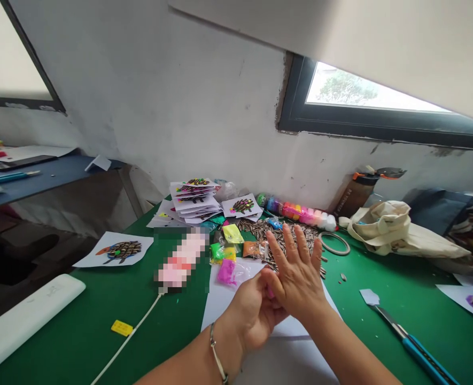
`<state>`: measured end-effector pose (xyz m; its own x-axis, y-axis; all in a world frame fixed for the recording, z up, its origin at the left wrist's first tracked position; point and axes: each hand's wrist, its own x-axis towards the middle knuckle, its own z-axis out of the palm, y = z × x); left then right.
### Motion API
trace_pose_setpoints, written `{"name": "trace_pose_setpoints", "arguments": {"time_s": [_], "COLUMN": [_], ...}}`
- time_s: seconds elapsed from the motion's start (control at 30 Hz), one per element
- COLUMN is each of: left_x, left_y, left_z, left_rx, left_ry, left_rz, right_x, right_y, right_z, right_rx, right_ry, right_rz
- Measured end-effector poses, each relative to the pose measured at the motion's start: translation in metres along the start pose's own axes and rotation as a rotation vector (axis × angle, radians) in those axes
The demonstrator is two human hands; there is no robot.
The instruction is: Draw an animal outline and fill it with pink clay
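My right hand [296, 272] lies flat with its fingers spread, pressed palm down onto my left hand [252, 313]. The left hand, with a bracelet at its wrist, cups upward beneath it. A small bit of pink clay [269, 292] shows between the two palms. Both hands hover over a white paper sheet [220, 302] on the green table [79, 342]. Just beyond the fingers lie a pile of sunflower seeds [260, 230] and small bags of coloured clay: magenta [226, 270], yellow [232, 233], orange [252, 248].
A stack of hedgehog cards [196, 199] and a row of clay tubs [300, 214] sit by the wall. A tape ring [334, 243], cloth bag [388, 230] and blue utility knife [420, 355] lie to the right. A loose hedgehog card [119, 250], white bar [23, 315] and cable [132, 339] lie to the left.
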<state>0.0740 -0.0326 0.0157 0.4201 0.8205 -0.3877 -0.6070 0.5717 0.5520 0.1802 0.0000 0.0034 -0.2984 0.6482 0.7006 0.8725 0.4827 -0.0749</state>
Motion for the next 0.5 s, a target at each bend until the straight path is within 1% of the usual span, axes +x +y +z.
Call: {"name": "trace_pose_setpoints", "arguments": {"time_s": [0.07, 0.17, 0.23, 0.33, 0.37, 0.43, 0.5], "left_x": [-0.004, -0.006, -0.006, -0.005, -0.004, -0.003, -0.003], "left_y": [0.007, 0.017, 0.024, 0.036, 0.038, 0.043, 0.049], "left_z": [-0.008, -0.008, -0.005, -0.006, -0.007, -0.009, -0.012], "left_rx": [-0.047, -0.101, -0.16, -0.244, -0.267, -0.273, -0.2], "left_ry": [0.052, 0.049, 0.069, 0.211, 0.226, 0.239, 0.25], "left_rz": [0.032, 0.12, 0.106, 0.067, 0.045, 0.048, 0.084], "right_x": [-0.001, -0.001, 0.0, 0.002, 0.003, 0.004, 0.004], "right_y": [0.008, 0.01, 0.009, 0.007, 0.007, 0.006, 0.006], "right_z": [0.004, 0.004, 0.004, 0.004, 0.004, 0.005, 0.006], "right_rx": [-0.006, 0.079, 0.155, 0.212, 0.228, 0.284, 0.344], "right_ry": [-0.008, -0.005, 0.026, 0.054, 0.056, 0.067, 0.096], "right_rz": [0.016, 0.089, 0.154, 0.184, 0.18, 0.169, 0.16]}}
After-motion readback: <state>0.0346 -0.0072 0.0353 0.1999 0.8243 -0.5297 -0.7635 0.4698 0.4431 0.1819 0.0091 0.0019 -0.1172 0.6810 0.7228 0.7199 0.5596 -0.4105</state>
